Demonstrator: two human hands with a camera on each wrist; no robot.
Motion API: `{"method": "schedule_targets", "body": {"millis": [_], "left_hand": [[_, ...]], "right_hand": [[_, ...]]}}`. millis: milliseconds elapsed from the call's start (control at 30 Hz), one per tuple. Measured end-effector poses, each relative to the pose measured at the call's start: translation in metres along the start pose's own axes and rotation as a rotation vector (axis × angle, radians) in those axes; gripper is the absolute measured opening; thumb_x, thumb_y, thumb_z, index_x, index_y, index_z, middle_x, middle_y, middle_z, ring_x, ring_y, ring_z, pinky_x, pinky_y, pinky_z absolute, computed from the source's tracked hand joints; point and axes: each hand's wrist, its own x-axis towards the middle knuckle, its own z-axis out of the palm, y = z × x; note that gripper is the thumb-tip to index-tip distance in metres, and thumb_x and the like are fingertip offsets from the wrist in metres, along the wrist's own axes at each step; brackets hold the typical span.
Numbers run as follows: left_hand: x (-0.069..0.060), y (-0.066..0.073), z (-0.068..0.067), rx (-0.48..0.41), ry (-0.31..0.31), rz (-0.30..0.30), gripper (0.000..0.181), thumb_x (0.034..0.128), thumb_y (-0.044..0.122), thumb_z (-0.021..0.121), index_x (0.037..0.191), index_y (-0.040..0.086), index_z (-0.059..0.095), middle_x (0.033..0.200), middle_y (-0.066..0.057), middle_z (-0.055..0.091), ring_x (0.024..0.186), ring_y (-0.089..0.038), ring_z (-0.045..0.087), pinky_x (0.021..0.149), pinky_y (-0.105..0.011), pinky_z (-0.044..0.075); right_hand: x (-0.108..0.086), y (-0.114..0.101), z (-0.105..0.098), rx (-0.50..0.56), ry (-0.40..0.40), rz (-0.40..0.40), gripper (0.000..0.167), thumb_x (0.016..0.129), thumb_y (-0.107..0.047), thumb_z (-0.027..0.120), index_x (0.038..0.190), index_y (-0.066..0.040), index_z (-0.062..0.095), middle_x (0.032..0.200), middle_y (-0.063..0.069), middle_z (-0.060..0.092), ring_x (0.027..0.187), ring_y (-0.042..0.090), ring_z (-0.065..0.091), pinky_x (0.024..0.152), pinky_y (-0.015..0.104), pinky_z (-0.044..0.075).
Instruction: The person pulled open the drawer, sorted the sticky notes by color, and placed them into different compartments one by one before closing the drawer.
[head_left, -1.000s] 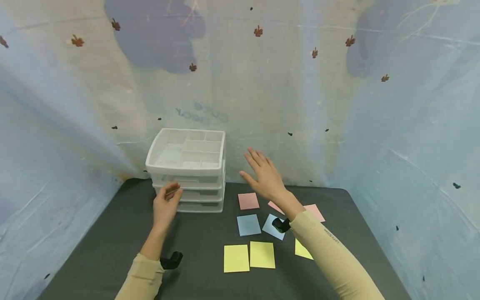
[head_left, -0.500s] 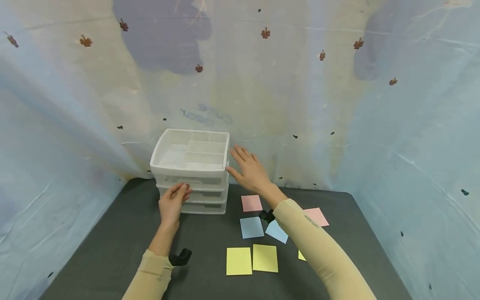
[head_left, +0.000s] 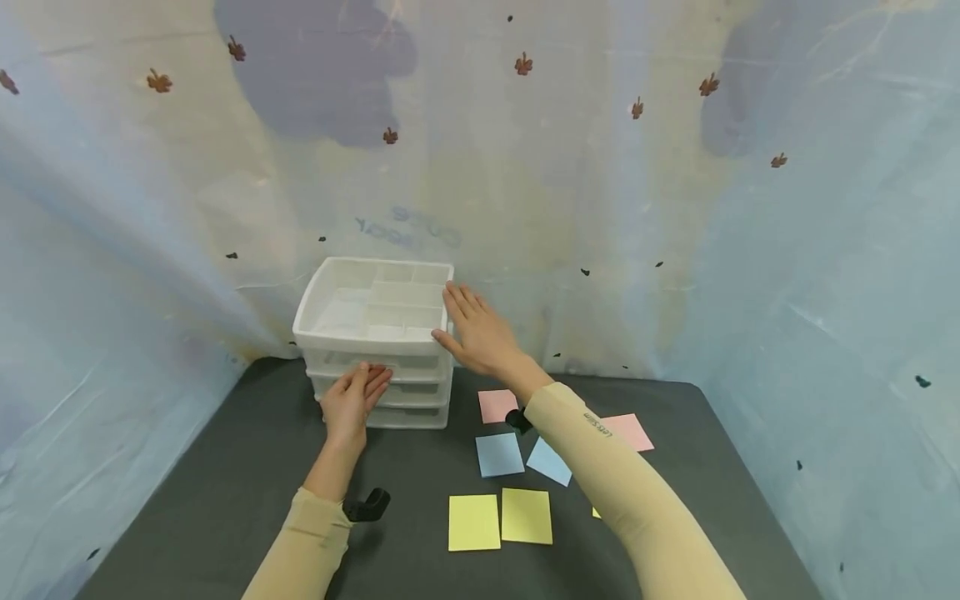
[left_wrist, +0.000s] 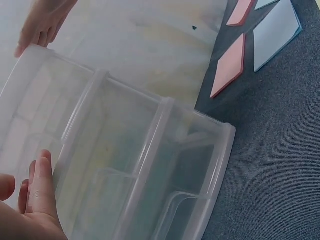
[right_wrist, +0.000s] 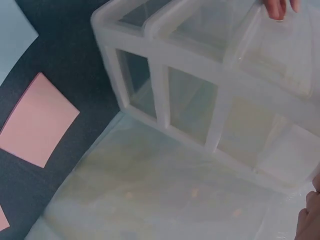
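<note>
A white plastic drawer unit (head_left: 371, 342) stands at the back left of the table, its three see-through drawers stacked under a divided top tray. My left hand (head_left: 349, 410) is at the front of the top drawer (head_left: 420, 367), near its pull. In the left wrist view its fingers (left_wrist: 42, 190) extend along the drawer front with the thumb apart; whether they touch is hard to tell. My right hand (head_left: 482, 335) lies with straight fingers against the right rim of the unit's top. It holds nothing.
Right of the unit lie sticky-note pads on the dark table (head_left: 247, 467): pink (head_left: 497, 406), blue (head_left: 498, 455) and yellow (head_left: 474, 522), several in all. My right forearm covers some of them. A patterned curtain (head_left: 525, 192) hangs behind and at both sides.
My right hand has moved left from above the table to the unit's right rim. My left hand has shifted a little right along the drawer front, its fingers straighter.
</note>
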Motion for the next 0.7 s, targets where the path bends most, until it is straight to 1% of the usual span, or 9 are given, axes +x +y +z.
{"method": "schedule_targets", "body": {"millis": [67,200,333,500,700], "left_hand": [[0.0003,-0.0010,-0.0009,-0.004,0.004,-0.018,0.045,0.1093,0.027,0.057,0.136,-0.009,0.055,0.103,0.000,0.075,0.101,-0.012,0.076,0.096,-0.028,0.059],[0.0011,-0.0021,-0.0021,-0.009,0.003,-0.041,0.043,0.1096,0.028,0.056,0.135,-0.007,0.055,0.100,0.002,0.076,0.099,-0.011,0.076,0.096,-0.027,0.059],[0.0032,-0.0021,0.0004,-0.026,-0.007,-0.035,0.043,0.1095,0.030,0.055,0.132,-0.007,0.056,0.099,0.002,0.076,0.099,-0.012,0.076,0.096,-0.027,0.059],[0.0019,-0.0020,0.0000,-0.032,-0.006,-0.035,0.043,0.1090,0.031,0.056,0.130,-0.007,0.058,0.097,0.002,0.076,0.098,-0.012,0.076,0.095,-0.026,0.059],[-0.0015,-0.0017,-0.0038,-0.030,0.001,-0.033,0.044,0.1074,0.031,0.059,0.130,-0.006,0.058,0.098,0.002,0.077,0.099,-0.012,0.077,0.095,-0.026,0.059]], "right_hand": [[0.0003,-0.0005,0.0025,-0.013,-0.010,-0.003,0.080,0.111,-0.056,0.034,0.168,-0.007,0.007,0.175,0.007,0.001,0.161,0.024,0.000,0.132,0.038,0.003],[-0.0006,-0.0015,0.0056,-0.006,-0.012,-0.005,0.079,0.111,-0.056,0.033,0.168,-0.008,0.006,0.176,0.008,-0.001,0.161,0.023,-0.002,0.132,0.038,0.002],[-0.0001,-0.0006,0.0059,0.014,0.014,-0.004,0.079,0.112,-0.054,0.033,0.168,-0.007,0.005,0.176,0.008,-0.002,0.161,0.022,-0.003,0.132,0.038,0.002],[-0.0002,-0.0018,0.0079,0.029,0.035,-0.007,0.078,0.112,-0.052,0.033,0.168,-0.005,0.006,0.175,0.009,0.000,0.161,0.024,-0.001,0.132,0.041,0.006],[-0.0005,-0.0017,0.0091,0.063,0.042,-0.006,0.077,0.112,-0.051,0.034,0.168,-0.005,0.006,0.176,0.008,0.000,0.161,0.023,-0.003,0.132,0.040,0.003]]}}
